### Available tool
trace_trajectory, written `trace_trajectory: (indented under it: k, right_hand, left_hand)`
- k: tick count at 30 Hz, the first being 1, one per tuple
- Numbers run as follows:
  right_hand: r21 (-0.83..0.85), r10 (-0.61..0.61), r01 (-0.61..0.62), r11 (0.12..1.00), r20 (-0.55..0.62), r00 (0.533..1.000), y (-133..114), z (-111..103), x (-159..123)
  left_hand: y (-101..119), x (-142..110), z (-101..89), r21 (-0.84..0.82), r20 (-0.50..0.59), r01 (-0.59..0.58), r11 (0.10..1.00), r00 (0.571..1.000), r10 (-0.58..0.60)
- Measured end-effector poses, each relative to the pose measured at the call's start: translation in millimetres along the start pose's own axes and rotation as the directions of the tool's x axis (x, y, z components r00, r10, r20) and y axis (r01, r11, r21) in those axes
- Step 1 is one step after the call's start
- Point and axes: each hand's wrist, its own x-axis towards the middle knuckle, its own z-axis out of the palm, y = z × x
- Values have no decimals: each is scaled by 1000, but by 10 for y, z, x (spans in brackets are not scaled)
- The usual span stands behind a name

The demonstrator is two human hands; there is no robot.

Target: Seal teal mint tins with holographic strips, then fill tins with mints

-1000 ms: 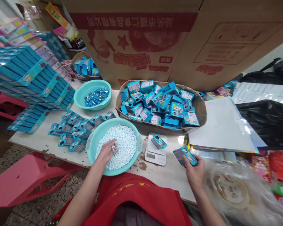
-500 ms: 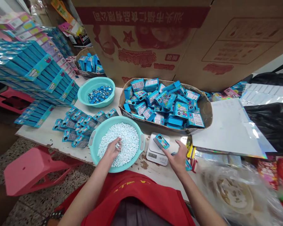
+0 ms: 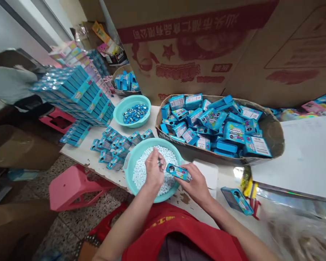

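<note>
My right hand grips a small blue tin and holds it over the near teal basin, which is full of white pellets. My left hand hovers over the pellets right beside the tin, fingers curled in a pinch, its contents too small to name. Behind my right hand sits a small white scale, with nothing on its plate. Another blue tin lies on the table to the right.
A cardboard tray of blue boxes stands behind the basin. A second teal basin holds shiny blue pieces. Rows of small tins lie at left, by stacks of blue cartons. A pink stool stands below. Big cardboard boxes wall off the back.
My right hand put one tin down on the table, took the tin off the scale and carried it left over the pellet basin. My left hand rose from the pellets. The view swung left.
</note>
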Motion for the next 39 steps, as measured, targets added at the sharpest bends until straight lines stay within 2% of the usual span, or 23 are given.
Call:
trace_trajectory:
  k: [3,6,11,21,24,26,27,29,31,32,34,36,39]
  right_hand:
    - [4,-11,11,1000,32,999,-30,190,47]
    - [12,0,-1,1000,54,999,-40,249,57]
    - [4,50,-50,999,60,997,-43,223,57]
    - [53,78,-80,995,27,997,18,223,48]
    - [114,108,-109,988,7,994,31,81,1]
    - [144,173,-167,975,-28,985,76,-89,-72]
    - [143,223,-213,967,-57,973,117,-183,-121]
    - [111,339,-327,938,-118,933,246,-353,-234]
    - [68,430,-425,903,-172,886,427,-458,-346]
    - [54,457,-455,889,-191,869,527,-478,-397]
    - [42,479,-483,875,-220,850,717,-466,-479]
    - [50,487,-491,870,-243,839,856,-422,-541]
    - [37,453,-460,887,-263,852,924,-415,-616]
  left_hand:
    - [-97,-21,28,82,-4,-135,987,991,136]
    - [-166,3,-27,135,-23,-204,970,978,209]
    - [-201,31,-41,133,-37,-186,974,981,192]
    - [-206,30,67,160,-87,-116,980,987,131]
    - [-159,135,-74,208,-89,-150,967,981,171]
    - [-134,250,-307,388,-43,-163,907,980,194]
    - [-133,309,-455,534,4,-161,830,982,188]
    - [-165,403,-760,787,101,-176,592,982,157]
    - [-237,442,-1003,890,115,-165,424,983,142]
    - [-280,441,-1080,908,113,-162,386,983,148]
    - [-362,412,-1144,911,119,-172,375,980,160]
    - [-415,380,-1120,895,140,-192,403,978,156]
    - [-420,369,-1054,867,157,-206,453,977,143]
